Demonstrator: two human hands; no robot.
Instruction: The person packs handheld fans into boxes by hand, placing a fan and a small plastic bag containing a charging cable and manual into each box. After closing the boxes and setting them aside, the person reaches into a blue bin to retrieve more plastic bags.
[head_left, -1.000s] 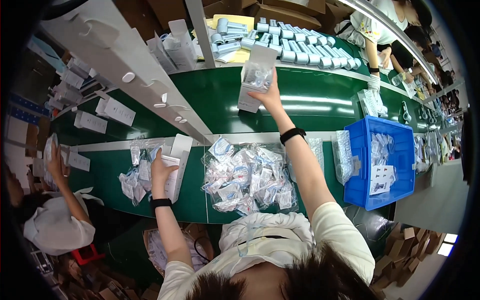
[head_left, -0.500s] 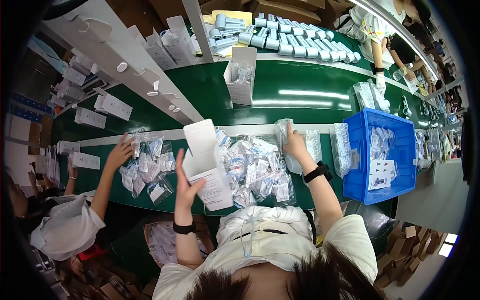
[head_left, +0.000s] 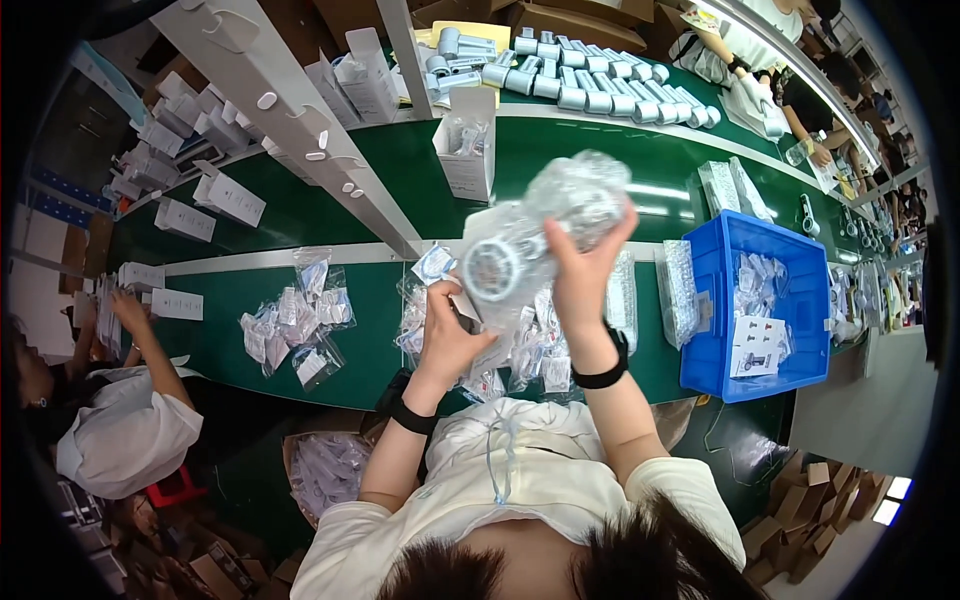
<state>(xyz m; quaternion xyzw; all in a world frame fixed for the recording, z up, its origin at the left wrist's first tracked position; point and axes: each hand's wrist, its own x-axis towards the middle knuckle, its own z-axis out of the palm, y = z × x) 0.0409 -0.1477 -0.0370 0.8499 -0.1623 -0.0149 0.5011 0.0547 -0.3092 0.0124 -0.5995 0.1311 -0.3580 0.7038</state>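
Note:
My right hand point(head_left: 590, 270) grips a bubble-wrapped device point(head_left: 575, 195) with a round ringed end showing through the plastic. It is raised above the bench, tilted, with the round end toward my left hand. My left hand point(head_left: 450, 335) is closed around a white carton point(head_left: 482, 222), mostly hidden behind the bubble wrap; whether the device touches its opening I cannot tell. Under both hands lies a pile of small clear bags point(head_left: 545, 345) with white and blue contents. Another group of such bags point(head_left: 295, 315) lies to the left.
At the right stands a blue bin point(head_left: 705, 370) with bags and a printed card, beside a bubble-wrapped pack point(head_left: 678, 295). An open white carton point(head_left: 465, 180) stands beyond my hands. Silver-grey devices point(head_left: 600, 95) fill the far shelf. A slanted metal post point(head_left: 310, 130) and a co-worker point(head_left: 130, 420) are left.
My right hand has lifted the bubble-wrapped device off the bench and brought it left to the carton. My left hand has moved right with the carton. The co-worker's hand has left the left bags.

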